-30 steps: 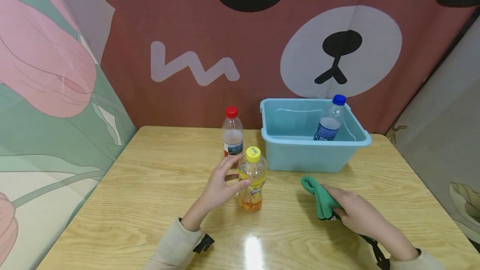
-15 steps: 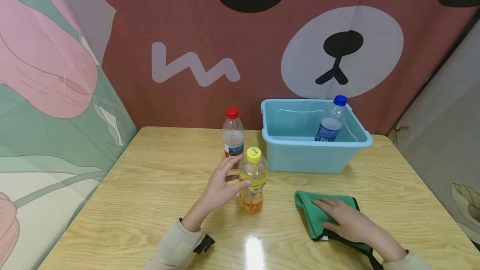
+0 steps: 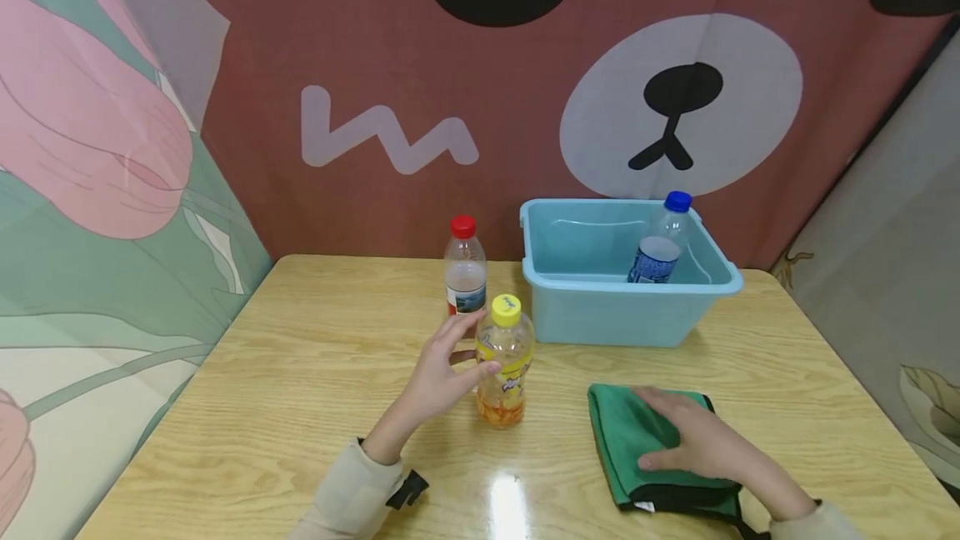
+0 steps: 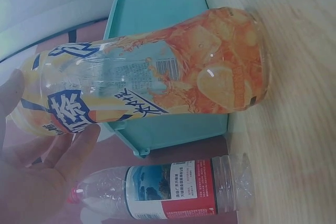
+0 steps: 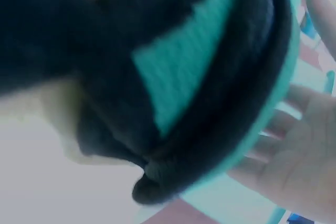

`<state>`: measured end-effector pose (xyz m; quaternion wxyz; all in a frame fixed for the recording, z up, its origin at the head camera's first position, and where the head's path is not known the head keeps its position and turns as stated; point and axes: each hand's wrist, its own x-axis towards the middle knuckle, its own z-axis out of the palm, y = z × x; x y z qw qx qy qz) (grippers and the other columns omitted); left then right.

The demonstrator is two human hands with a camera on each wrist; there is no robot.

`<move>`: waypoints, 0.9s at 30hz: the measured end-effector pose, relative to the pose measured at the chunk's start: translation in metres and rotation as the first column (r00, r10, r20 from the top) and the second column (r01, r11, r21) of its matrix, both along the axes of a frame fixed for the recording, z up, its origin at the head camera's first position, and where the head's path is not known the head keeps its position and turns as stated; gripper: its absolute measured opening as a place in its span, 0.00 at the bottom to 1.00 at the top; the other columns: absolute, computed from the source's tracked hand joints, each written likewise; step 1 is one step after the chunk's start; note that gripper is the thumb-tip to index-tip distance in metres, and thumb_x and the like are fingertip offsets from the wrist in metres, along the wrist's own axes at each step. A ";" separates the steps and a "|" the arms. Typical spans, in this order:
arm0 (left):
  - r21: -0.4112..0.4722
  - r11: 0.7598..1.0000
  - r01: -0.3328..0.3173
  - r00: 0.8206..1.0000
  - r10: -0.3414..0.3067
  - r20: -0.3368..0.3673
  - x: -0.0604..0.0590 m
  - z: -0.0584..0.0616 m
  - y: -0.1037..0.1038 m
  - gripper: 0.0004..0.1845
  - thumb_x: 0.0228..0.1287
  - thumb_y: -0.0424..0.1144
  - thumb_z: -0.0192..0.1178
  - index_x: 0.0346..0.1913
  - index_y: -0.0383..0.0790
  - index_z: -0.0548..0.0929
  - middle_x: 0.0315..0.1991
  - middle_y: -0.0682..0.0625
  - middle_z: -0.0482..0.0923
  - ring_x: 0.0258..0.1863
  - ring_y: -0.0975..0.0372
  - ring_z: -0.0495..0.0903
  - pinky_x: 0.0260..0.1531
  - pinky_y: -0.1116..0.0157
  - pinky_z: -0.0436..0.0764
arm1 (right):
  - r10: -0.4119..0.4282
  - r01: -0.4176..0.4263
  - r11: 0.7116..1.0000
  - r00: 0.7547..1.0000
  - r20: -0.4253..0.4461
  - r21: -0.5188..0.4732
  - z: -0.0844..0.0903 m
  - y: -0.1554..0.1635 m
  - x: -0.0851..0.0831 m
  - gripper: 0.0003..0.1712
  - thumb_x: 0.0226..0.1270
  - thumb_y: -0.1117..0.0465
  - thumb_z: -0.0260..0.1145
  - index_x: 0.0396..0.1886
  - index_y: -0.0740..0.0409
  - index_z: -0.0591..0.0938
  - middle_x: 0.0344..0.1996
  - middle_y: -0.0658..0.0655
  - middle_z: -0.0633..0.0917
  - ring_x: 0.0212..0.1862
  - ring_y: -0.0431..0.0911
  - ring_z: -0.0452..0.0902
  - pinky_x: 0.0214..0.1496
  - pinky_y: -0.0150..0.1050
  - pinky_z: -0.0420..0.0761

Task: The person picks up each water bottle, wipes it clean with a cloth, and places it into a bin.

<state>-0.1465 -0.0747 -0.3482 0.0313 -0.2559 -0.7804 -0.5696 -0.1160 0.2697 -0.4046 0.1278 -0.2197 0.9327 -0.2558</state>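
The left hand (image 3: 438, 377) holds the yellow-capped bottle (image 3: 504, 361), which stands upright on the wooden table (image 3: 300, 373). The thumb rests against the front of the bottle and the fingers (image 3: 457, 332) curve round its far side. The left wrist view shows the same grip from close by: the fingertips (image 4: 79, 142) lie on the label of the bottle (image 4: 157, 72), whose lower part is orange with pictures of fruit slices. The bottle stands just in front of the tub's (image 3: 600, 307) left corner.

The right hand (image 3: 697, 440) lies flat on the green cloth (image 3: 622, 432), fingers straight and spread, palm down, pressing it to the table. The cloth is folded, with a dark edge along the near side, and lies in front of the tub, well apart from it. In the right wrist view the cloth (image 5: 210, 77) fills most of the frame, blurred, with the hand (image 5: 299, 156) open against it.

A red-capped bottle (image 3: 464, 267) stands upright just left of the tub and just behind the yellow-capped bottle. In the left wrist view the red-capped bottle (image 4: 173, 187) has a red and white label. A blue-capped bottle (image 3: 660, 240) leans inside the tub against its right wall. Behind the tub hangs a brown curtain (image 3: 375, 40) printed with a bear's face.
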 end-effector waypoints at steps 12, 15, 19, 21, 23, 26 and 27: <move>0.007 1.000 0.017 1.000 -0.017 -0.001 0.001 0.002 0.000 0.32 0.54 0.28 0.63 0.62 0.26 0.63 0.54 0.36 0.66 0.51 0.45 0.70 0.45 0.55 0.78 | -0.337 0.354 0.907 0.935 0.113 -0.226 0.018 0.013 -0.010 0.50 0.61 0.51 0.63 0.67 0.75 0.45 0.57 0.76 0.67 0.49 0.62 0.74 0.38 0.48 0.80; 0.008 1.000 0.019 1.000 -0.019 -0.003 0.002 0.003 0.000 0.32 0.54 0.27 0.63 0.62 0.25 0.63 0.54 0.35 0.66 0.52 0.44 0.70 0.45 0.55 0.78 | -0.385 0.405 0.868 0.914 0.127 -0.285 0.022 0.016 -0.012 0.52 0.64 0.51 0.61 0.68 0.73 0.38 0.58 0.77 0.66 0.50 0.62 0.74 0.38 0.45 0.81; 0.007 1.000 0.018 1.000 -0.018 0.002 0.002 0.003 0.000 0.33 0.53 0.27 0.63 0.62 0.26 0.63 0.55 0.36 0.66 0.52 0.45 0.70 0.45 0.55 0.78 | -0.444 0.463 0.805 0.885 0.141 -0.372 0.026 0.023 -0.019 0.52 0.66 0.52 0.57 0.68 0.70 0.31 0.57 0.78 0.66 0.45 0.54 0.79 0.36 0.39 0.82; 0.006 1.000 0.018 1.000 -0.018 0.005 0.002 0.003 -0.001 0.33 0.54 0.27 0.63 0.62 0.26 0.63 0.55 0.36 0.66 0.52 0.46 0.70 0.45 0.55 0.78 | -0.463 0.488 0.766 0.871 0.167 -0.419 0.029 0.026 -0.023 0.52 0.67 0.51 0.55 0.68 0.68 0.29 0.57 0.78 0.65 0.41 0.46 0.81 0.37 0.37 0.82; 0.006 1.000 0.018 1.000 -0.018 0.007 0.002 0.003 -0.001 0.33 0.54 0.27 0.63 0.62 0.25 0.63 0.55 0.36 0.66 0.52 0.46 0.70 0.45 0.55 0.78 | -0.469 0.508 0.726 0.859 0.206 -0.463 0.032 0.029 -0.027 0.51 0.69 0.50 0.53 0.67 0.65 0.26 0.58 0.80 0.63 0.38 0.39 0.81 0.37 0.37 0.82; 0.006 1.000 0.019 1.000 -0.019 0.010 0.002 0.003 -0.001 0.33 0.54 0.27 0.63 0.62 0.26 0.63 0.55 0.36 0.66 0.52 0.46 0.70 0.45 0.56 0.78 | -0.468 0.523 0.681 0.849 0.244 -0.512 0.036 0.034 -0.032 0.50 0.70 0.50 0.50 0.66 0.63 0.23 0.58 0.81 0.61 0.37 0.35 0.80 0.38 0.36 0.82; 0.007 1.000 0.018 1.000 -0.018 0.011 0.001 0.003 -0.001 0.33 0.53 0.27 0.63 0.62 0.26 0.63 0.55 0.36 0.66 0.52 0.46 0.70 0.45 0.56 0.78 | -0.467 0.526 0.670 0.847 0.253 -0.524 0.037 0.036 -0.034 0.50 0.70 0.49 0.50 0.66 0.63 0.23 0.58 0.80 0.62 0.37 0.35 0.80 0.38 0.36 0.82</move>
